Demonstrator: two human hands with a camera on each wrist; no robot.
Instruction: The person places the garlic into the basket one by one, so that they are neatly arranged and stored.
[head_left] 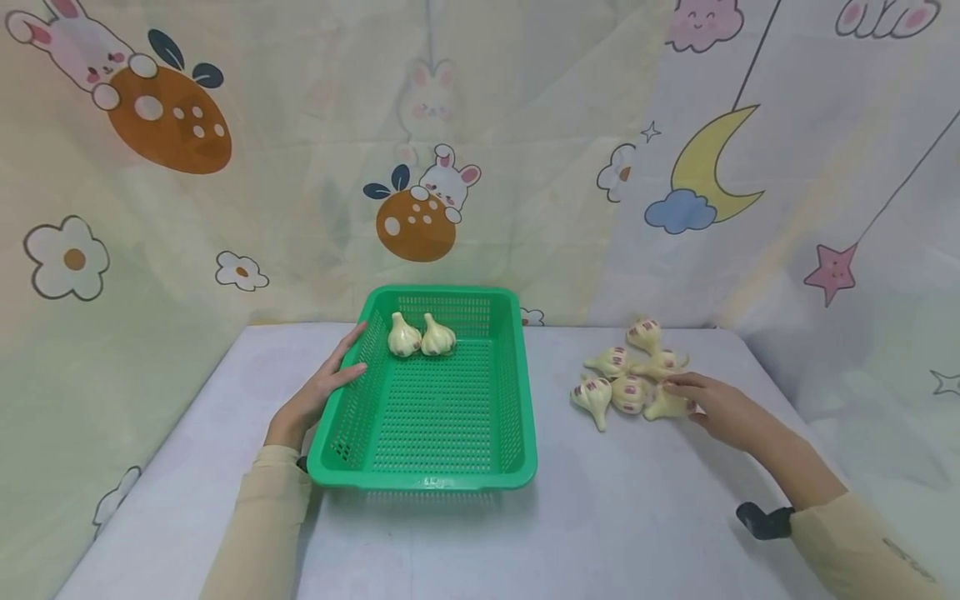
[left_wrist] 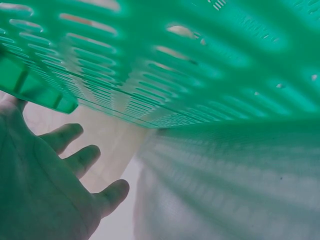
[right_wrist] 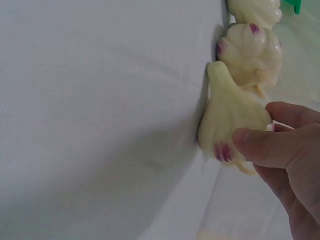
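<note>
My right hand (head_left: 727,410) is at the near right of a group of garlic bulbs, pinching one garlic bulb (right_wrist: 232,117) between thumb and fingers. That bulb appears to rest on the table, its neck pointing away from the hand. Another bulb (right_wrist: 252,55) lies just beyond it. On the left, my left hand (head_left: 318,393) rests against the left rim of a green plastic basket (head_left: 422,481). In the left wrist view its fingers (left_wrist: 82,159) are spread and fairly straight under the rim. Two garlic bulbs (head_left: 438,337) stand side by side at the basket's far left.
Several more garlic bulbs (head_left: 628,393) lie close together right of the basket on the white-covered table (head_left: 592,517). A patterned cloth (head_left: 315,208) with rabbits and flowers hangs behind the table and along its sides.
</note>
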